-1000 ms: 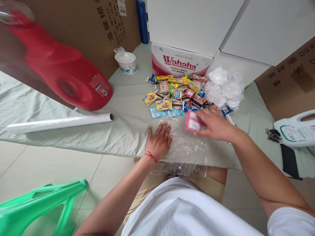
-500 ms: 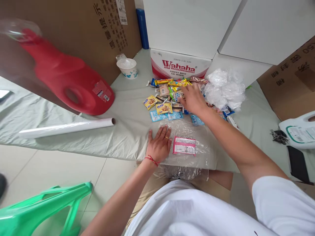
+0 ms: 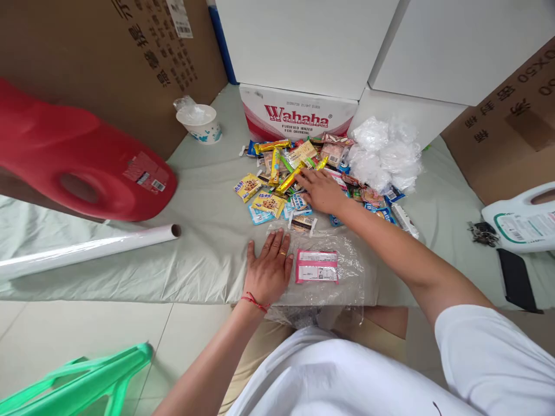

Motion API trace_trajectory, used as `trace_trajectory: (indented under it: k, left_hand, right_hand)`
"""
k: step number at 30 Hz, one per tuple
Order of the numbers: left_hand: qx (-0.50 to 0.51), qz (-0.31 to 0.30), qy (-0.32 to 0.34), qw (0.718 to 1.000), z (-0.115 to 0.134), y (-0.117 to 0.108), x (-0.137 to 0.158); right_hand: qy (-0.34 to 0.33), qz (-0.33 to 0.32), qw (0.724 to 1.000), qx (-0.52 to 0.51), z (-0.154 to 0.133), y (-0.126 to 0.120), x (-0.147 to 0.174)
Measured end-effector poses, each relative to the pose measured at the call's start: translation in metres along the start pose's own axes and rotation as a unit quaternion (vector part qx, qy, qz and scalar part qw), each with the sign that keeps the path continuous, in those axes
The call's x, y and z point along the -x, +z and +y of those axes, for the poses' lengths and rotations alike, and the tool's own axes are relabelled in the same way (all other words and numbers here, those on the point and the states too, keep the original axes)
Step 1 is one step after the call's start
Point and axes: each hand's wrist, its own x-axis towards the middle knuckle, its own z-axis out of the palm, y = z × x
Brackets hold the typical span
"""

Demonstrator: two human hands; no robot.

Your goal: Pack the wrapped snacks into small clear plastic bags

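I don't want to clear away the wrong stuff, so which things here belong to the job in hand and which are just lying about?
In use:
- snacks, right hand among them
- clear plastic, left hand at its edge
- pink packet, on the clear plastic

Seemingly just lying about:
- red jug
- cup
- white bottle
- stool

The left edge is cutting off the red jug [image 3: 106,156], tube [image 3: 91,249] and stool [image 3: 80,380], the right edge the white bottle [image 3: 520,225]. The right hand [image 3: 323,190] is partly hiding the snacks [image 3: 302,153]. The pink packet [image 3: 316,266] is bearing unreadably small print.
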Motion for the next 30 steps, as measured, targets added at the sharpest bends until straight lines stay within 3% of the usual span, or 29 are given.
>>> trace_trajectory:
  k: [3, 6, 9, 12, 15, 23, 27, 30]
  left_hand:
    - [0.004, 0.001, 0.0, 1.0, -0.001, 0.0, 0.0]
    - [0.009, 0.001, 0.003, 1.0, -0.001, 0.0, 0.0]
    - [0.015, 0.005, -0.001, 1.0, -0.001, 0.001, 0.0]
    - [0.021, 0.008, -0.001, 1.0, -0.001, 0.001, -0.001]
    - [0.024, 0.012, 0.001, 1.0, -0.001, 0.001, -0.001]
    - [0.026, 0.008, -0.003, 1.0, -0.001, -0.001, -0.001]
    - [0.027, 0.006, -0.003, 1.0, -0.001, 0.0, -0.001]
    - [0.026, 0.011, -0.002, 1.0, -0.001, 0.0, -0.001]
  right_hand:
    - [0.03, 0.028, 0.997, -0.061, 0.044, -0.019, -0.008]
    - [0.103, 0.095, 0.99, -0.029, 0.1, -0.041, -0.005]
    - [0.17, 0.083, 0.981, 0.031, 0.154, -0.05, 0.018]
    - [0.178, 0.051, 0.983, 0.0, 0.19, -0.044, 0.05]
    - [0.19, 0.059, 0.977, -0.071, 0.201, -0.029, 0.08]
    - [0.288, 0.173, 0.924, -0.181, 0.191, -0.009, 0.132]
    - [0.303, 0.157, 0.917, -0.209, 0.194, -0.015, 0.141]
    - [0.29, 0.119, 0.933, -0.176, 0.191, -0.027, 0.139]
